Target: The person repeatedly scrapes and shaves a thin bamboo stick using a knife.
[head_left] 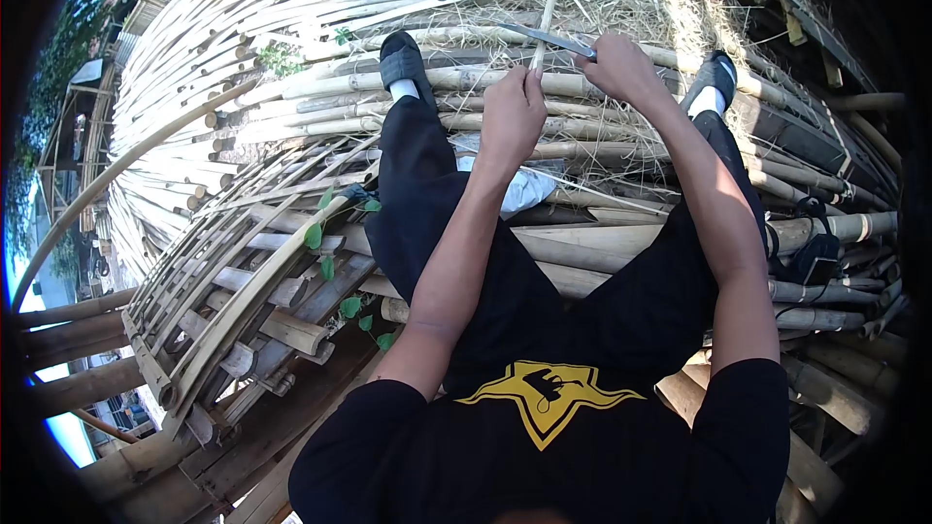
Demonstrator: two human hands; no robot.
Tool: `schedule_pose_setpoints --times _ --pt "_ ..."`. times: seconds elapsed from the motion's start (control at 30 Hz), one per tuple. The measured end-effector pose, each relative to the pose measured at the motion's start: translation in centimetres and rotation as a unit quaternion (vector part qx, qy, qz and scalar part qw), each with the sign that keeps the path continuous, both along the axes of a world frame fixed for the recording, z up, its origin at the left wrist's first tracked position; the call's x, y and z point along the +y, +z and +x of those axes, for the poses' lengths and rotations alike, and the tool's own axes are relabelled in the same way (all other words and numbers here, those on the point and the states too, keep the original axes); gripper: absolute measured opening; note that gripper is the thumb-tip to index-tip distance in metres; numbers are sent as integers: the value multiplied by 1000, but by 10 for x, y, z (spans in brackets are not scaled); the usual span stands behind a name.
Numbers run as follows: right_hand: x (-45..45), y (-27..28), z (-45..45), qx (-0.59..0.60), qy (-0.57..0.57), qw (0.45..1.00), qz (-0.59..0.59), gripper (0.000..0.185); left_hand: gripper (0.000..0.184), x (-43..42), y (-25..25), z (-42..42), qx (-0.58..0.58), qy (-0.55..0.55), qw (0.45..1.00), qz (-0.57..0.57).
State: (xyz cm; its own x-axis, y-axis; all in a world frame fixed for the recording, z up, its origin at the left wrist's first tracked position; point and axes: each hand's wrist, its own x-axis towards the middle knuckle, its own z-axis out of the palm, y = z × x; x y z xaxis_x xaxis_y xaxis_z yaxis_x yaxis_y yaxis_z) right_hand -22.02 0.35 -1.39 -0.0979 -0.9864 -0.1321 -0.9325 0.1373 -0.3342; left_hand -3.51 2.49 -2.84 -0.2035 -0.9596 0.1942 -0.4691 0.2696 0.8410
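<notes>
My left hand (513, 114) is closed around the lower end of a thin bamboo strip (552, 2), which runs up and away from me past the top edge of the view. In my right hand (621, 68) is a knife (549, 37), its handle mostly hidden by my fingers. The blade points left and crosses the strip just above my left fist; whether it cuts into the strip I cannot tell. Both forearms reach forward between my spread legs.
Bamboo poles (330, 116) lie in layers beneath and around me. Pale shavings (631, 15) cover the poles ahead. A white plastic bag (527, 190) rests between my legs. At left stands a split-bamboo lattice (282, 277) with a green vine (313, 236). A dark pouch (814, 257) sits at right.
</notes>
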Motion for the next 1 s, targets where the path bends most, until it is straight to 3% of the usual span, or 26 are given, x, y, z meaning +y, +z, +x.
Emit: schedule_pose_setpoints --times 0.23,0.37,0.43,0.6,0.63,0.7,0.73,0.77,0.8,0.87,1.0 --pt "-1 -9 4 -27 -20 999 -4 32 29 10 4 -8 15 -16 1000 5" --pt "-7 -19 -13 28 -8 998 -47 28 30 12 2 -13 -3 -17 999 39" --pt "-9 -19 -18 39 -13 998 -41 27 29 12 -1 -15 8 -29 999 -9" --pt "-9 -19 -27 75 12 993 -92 24 33 11 -3 -17 3 -24 1000 -5" --pt "-10 -6 -28 51 -46 997 -45 28 31 15 -1 -13 20 -18 1000 11" --pt "-30 -31 -124 -19 -262 960 -95 32 30 29 18 4 36 1 997 70" --pt "-22 -8 -155 45 -249 966 -55 34 30 19 -8 16 28 5 996 84" --pt "-20 2 -168 75 -265 955 -112 34 30 12 -4 21 28 17 998 59" --pt "-20 8 -167 68 -265 947 -167 37 31 10 1 17 41 36 998 40" --pt "-13 25 -132 31 -213 962 -165 45 31 6 12 6 19 19 999 29" --pt "-13 16 -73 -185 -174 961 -112 65 28 17 10 -10 18 -27 998 55"
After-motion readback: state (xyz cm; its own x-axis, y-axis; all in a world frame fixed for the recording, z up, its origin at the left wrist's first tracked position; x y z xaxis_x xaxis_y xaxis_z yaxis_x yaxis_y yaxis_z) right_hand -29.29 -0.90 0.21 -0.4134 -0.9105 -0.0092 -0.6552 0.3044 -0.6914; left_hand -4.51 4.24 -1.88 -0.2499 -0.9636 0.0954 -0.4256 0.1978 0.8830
